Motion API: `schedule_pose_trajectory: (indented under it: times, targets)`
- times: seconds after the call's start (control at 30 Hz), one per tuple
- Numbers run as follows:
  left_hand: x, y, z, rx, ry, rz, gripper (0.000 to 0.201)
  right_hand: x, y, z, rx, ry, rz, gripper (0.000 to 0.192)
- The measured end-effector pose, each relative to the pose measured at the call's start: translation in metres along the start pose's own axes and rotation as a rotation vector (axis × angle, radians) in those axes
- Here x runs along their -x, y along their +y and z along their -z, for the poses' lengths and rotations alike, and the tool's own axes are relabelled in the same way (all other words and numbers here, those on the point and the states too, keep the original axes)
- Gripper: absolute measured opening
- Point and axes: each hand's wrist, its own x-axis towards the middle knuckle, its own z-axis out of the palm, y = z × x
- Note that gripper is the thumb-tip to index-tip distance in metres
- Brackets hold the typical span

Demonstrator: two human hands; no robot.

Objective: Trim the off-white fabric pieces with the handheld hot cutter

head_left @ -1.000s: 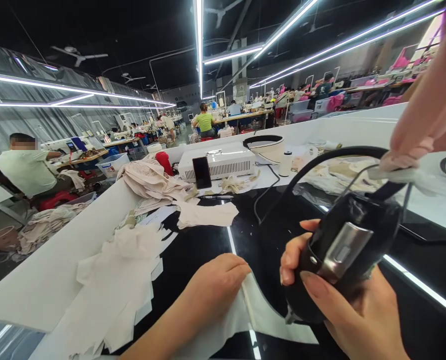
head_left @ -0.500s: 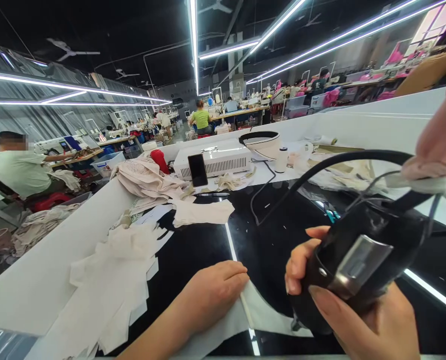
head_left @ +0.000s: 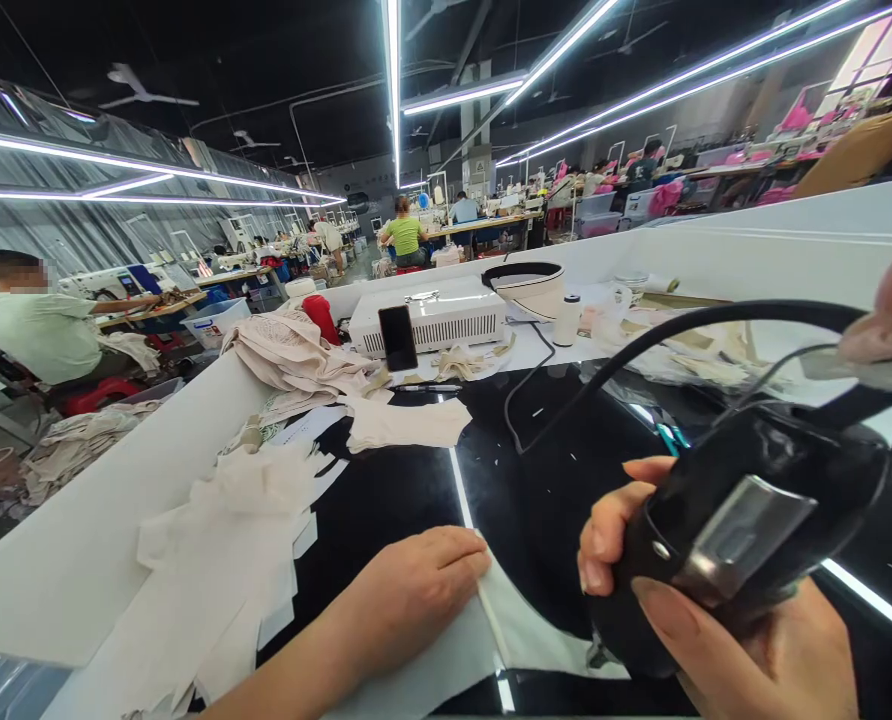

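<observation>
Head view, left to right: cut pieces point(head_left: 221, 560) lie heaped by the white wall point(head_left: 93, 540), within reach. The left hand point(head_left: 416, 590) lies flat, fingers loosely curled, pinning the cloth point(head_left: 521, 625) to the black table point(head_left: 386, 500). The right hand point(head_left: 723, 640) is wrapped around the black tool point(head_left: 738, 520), its tip just above the cloth's edge, cord point(head_left: 641, 345) trailing behind.

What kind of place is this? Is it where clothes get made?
Most likely a garment factory. Piles of cut cloth pieces lie on the table, people sit at rows of sewing benches behind, and the right hand grips a black corded hand tool while the left hand presses fabric flat.
</observation>
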Motion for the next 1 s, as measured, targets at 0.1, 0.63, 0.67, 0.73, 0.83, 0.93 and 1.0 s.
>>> schedule_pose_trajectory:
  times: [0.1,0.63,0.67,0.73,0.83,0.93,1.0]
  targets:
    - [0.000,0.004,-0.001,0.028,0.008,0.026,0.026,-0.006,0.000,0.000,-0.029,0.028,-0.007,0.039]
    - [-0.006,0.018,-0.002,0.088,0.064,0.043,0.023,-0.053,0.030,-0.051,-0.174,0.093,0.026,0.047]
    - [-0.006,0.019,-0.003,0.086,0.062,0.041,0.023,-0.053,0.031,-0.051,-0.175,0.090,0.025,0.046]
    - [-0.006,0.020,-0.004,0.086,0.052,0.044,0.024,-0.053,0.032,-0.051,-0.181,0.087,0.023,0.041]
    - [-0.006,0.021,-0.004,0.096,0.050,0.051,0.025,-0.052,0.034,-0.050,-0.194,0.088,0.028,0.036]
    - [-0.005,0.021,-0.004,0.108,0.049,0.059,0.026,-0.052,0.034,-0.051,-0.203,0.083,0.019,0.038]
    - [-0.006,0.022,-0.003,0.113,0.036,0.062,0.027,-0.051,0.034,-0.052,-0.208,0.079,0.014,0.039]
